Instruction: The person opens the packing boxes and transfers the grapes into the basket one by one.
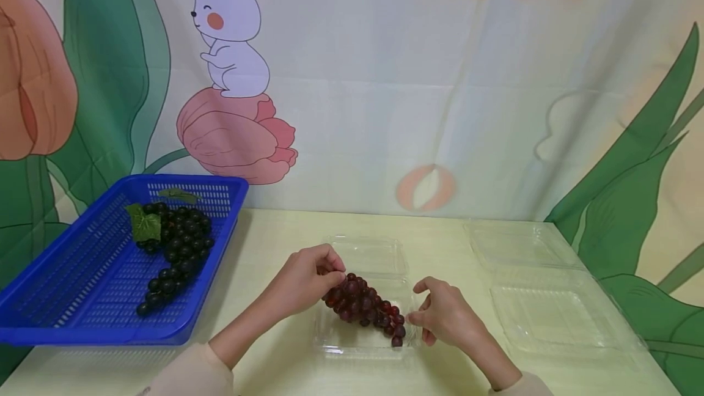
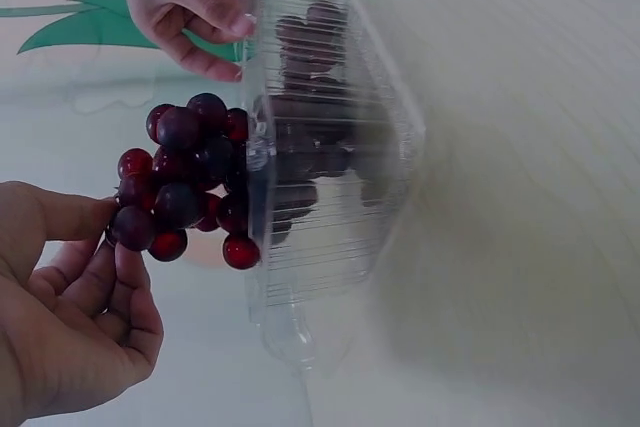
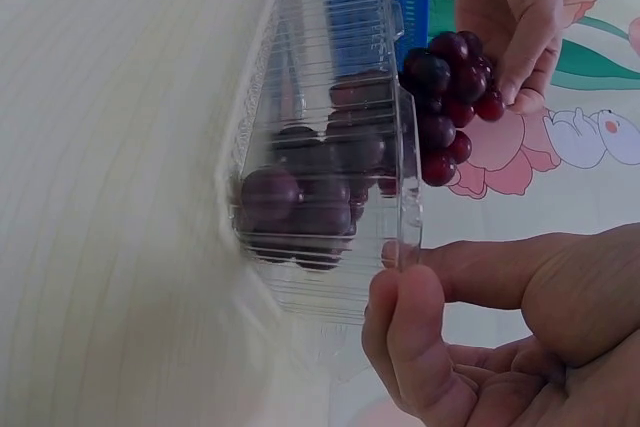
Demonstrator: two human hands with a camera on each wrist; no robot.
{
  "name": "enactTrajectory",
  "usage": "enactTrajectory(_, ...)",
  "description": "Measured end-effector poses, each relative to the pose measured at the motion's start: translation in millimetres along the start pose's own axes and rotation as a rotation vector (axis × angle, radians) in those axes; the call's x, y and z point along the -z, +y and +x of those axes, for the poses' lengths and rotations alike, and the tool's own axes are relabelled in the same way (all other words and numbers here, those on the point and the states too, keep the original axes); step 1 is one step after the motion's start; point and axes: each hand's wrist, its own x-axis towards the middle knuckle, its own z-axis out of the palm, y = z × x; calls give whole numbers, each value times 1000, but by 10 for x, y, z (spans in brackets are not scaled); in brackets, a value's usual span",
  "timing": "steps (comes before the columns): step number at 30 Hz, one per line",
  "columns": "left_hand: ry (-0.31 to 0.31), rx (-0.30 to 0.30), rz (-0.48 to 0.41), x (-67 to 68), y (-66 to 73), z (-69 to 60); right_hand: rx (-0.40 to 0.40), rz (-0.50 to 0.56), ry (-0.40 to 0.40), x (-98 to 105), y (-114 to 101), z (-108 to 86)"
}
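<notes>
A bunch of dark red grapes [image 1: 359, 301] lies slantwise in a clear plastic clamshell box [image 1: 343, 342] on the table. Its lower end sits inside, while the upper end sticks up past the rim on the left. With thumb and fingers, my left hand [image 1: 307, 275] pinches the raised end of the bunch, as the left wrist view shows. On the opposite side, my right hand [image 1: 448, 315] pinches the box's rim [image 3: 408, 197] between thumb and fingers. The box's lid [image 1: 367, 252] is folded back, away from me.
At left stands a blue plastic basket [image 1: 71, 261] with a bunch of black grapes [image 1: 181, 240] and green leaves [image 1: 144, 223] in it. Another clear clamshell box [image 1: 555, 322] lies open at right. A printed curtain [image 1: 352, 109] hangs behind the table [image 1: 275, 225].
</notes>
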Motion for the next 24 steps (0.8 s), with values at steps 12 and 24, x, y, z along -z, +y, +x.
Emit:
enactTrajectory(12, 34, -3, 33, 63, 162, 139, -17, -21, 10, -13, -23, 0)
enactTrajectory(24, 46, -36, 37, 121, 364, 245, 10, 1, 10, -20, 15, -16)
